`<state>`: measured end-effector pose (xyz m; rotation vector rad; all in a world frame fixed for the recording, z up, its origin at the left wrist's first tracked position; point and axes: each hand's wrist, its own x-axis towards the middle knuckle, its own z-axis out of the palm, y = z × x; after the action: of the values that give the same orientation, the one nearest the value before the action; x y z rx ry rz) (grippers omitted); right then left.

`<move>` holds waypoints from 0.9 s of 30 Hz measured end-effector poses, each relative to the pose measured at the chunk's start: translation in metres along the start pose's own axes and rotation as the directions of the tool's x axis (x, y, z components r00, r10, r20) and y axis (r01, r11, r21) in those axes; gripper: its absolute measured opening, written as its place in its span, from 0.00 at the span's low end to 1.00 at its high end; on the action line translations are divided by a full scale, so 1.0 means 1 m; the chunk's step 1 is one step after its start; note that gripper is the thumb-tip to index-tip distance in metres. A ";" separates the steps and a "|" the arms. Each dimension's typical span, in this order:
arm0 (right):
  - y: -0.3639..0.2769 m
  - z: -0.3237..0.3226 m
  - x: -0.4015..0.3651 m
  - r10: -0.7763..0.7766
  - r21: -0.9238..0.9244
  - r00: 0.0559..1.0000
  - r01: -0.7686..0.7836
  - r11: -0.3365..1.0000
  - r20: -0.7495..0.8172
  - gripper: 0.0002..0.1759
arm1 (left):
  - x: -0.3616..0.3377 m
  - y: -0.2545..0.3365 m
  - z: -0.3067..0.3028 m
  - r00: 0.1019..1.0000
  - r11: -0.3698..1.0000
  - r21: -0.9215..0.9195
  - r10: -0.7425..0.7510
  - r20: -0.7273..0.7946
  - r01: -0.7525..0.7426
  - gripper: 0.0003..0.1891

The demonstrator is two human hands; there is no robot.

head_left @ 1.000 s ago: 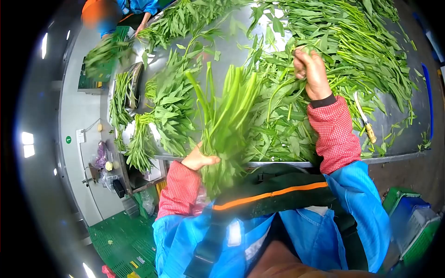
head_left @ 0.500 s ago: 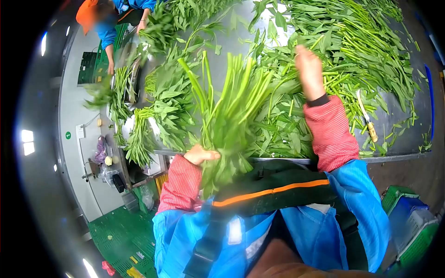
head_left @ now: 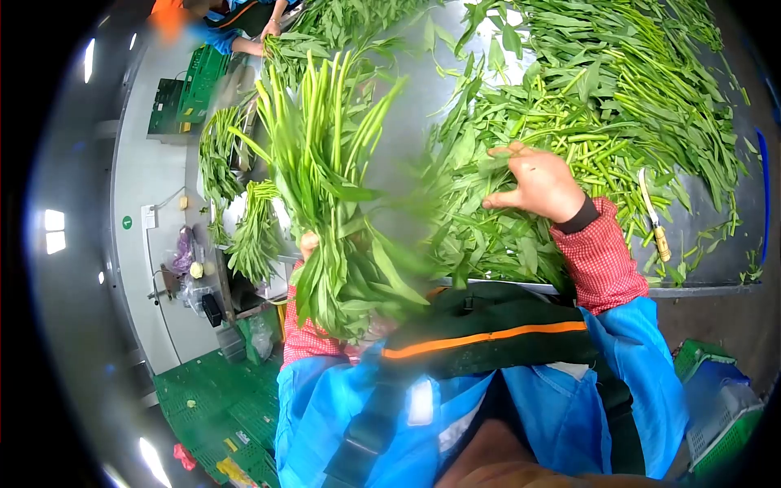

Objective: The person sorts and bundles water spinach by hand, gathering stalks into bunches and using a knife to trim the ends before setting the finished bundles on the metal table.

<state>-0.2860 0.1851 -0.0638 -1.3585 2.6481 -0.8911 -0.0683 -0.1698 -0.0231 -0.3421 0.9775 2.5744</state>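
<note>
A thick bunch of water spinach stands upright in front of me, cut stems up and leaves hanging down. My left hand is closed around its middle, mostly hidden behind the leaves. To the right, my right hand has its thumb and fingers apart, palm down, at the heap of loose leaves and cut stems. Nothing is gripped in it. A knife with a curved blade and pale handle lies on the metal table, right of that hand.
Long-stemmed greens are piled at the back right. Smaller bunches lie at the table's left edge. A co-worker's hands touch greens at the far left. Green crates stand at lower left, more crates at lower right.
My left hand has moved the bunch to the left, and leaves now cover most of that hand. My right hand has come down and nearer, its fingers spreading over the heap.
</note>
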 end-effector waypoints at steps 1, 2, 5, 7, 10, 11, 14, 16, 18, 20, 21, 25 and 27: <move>-0.007 -0.010 0.004 0.071 -0.034 0.997 -0.071 0.997 0.013 0.33 | -0.001 0.000 0.000 1.000 1.000 0.008 -0.003 -0.004 0.003 0.40; -0.013 -0.015 0.007 0.145 -0.068 0.989 -0.143 0.987 0.027 0.34 | -0.004 -0.001 0.000 1.000 1.000 0.007 -0.004 -0.008 0.004 0.40; -0.026 -0.009 0.008 0.189 -0.066 0.981 -0.186 0.980 0.042 0.34 | -0.005 0.000 -0.001 1.000 1.000 0.020 -0.019 -0.018 0.020 0.40; -0.025 0.010 0.003 0.116 -0.032 0.988 -0.113 0.993 0.105 0.30 | -0.004 0.002 -0.002 0.999 0.999 0.030 -0.019 -0.026 0.020 0.40; -0.028 0.031 -0.003 -0.111 0.648 0.940 -0.133 0.750 0.321 0.26 | -0.012 0.003 0.001 0.999 0.999 0.033 -0.023 -0.032 0.024 0.40; -0.028 0.042 -0.004 -0.132 0.682 0.914 -0.183 0.708 0.383 0.24 | -0.011 0.004 0.001 0.999 0.999 0.039 -0.027 -0.032 0.028 0.40; -0.039 0.048 -0.008 -0.042 -0.061 0.929 0.069 0.996 0.368 0.22 | -0.012 0.004 0.001 0.999 0.997 0.065 -0.030 -0.035 0.032 0.40; -0.050 0.038 -0.004 -0.131 0.430 0.932 -0.029 0.902 0.338 0.23 | -0.013 0.008 -0.001 0.999 0.996 0.086 -0.030 -0.039 0.034 0.40; -0.053 0.036 0.005 -0.288 0.816 0.791 -0.409 0.408 0.540 0.28 | -0.014 0.012 -0.002 0.999 0.994 0.104 -0.029 -0.045 0.033 0.40; -0.041 0.067 0.017 -0.239 0.711 0.703 -0.516 0.479 0.670 0.34 | -0.012 0.017 -0.003 0.998 0.989 0.140 -0.032 -0.046 0.038 0.40; -0.037 0.084 0.020 -0.209 0.652 0.655 -0.561 0.510 0.726 0.38 | -0.011 0.018 -0.002 0.998 0.987 0.156 -0.039 -0.044 0.045 0.40; -0.052 0.151 0.013 -0.511 0.692 0.722 -0.658 -0.297 0.467 0.58 | -0.003 0.018 0.003 0.996 0.964 0.251 -0.077 -0.054 0.088 0.40; -0.054 0.135 0.027 -0.372 0.662 0.845 -0.533 -0.527 0.384 0.57 | 0.001 0.017 0.007 0.993 0.944 0.308 -0.104 -0.062 0.118 0.40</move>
<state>-0.2247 0.0767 -0.1432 -0.3557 0.3180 -1.6945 -0.0773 -0.1766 -0.0079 -0.3574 1.3183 2.2730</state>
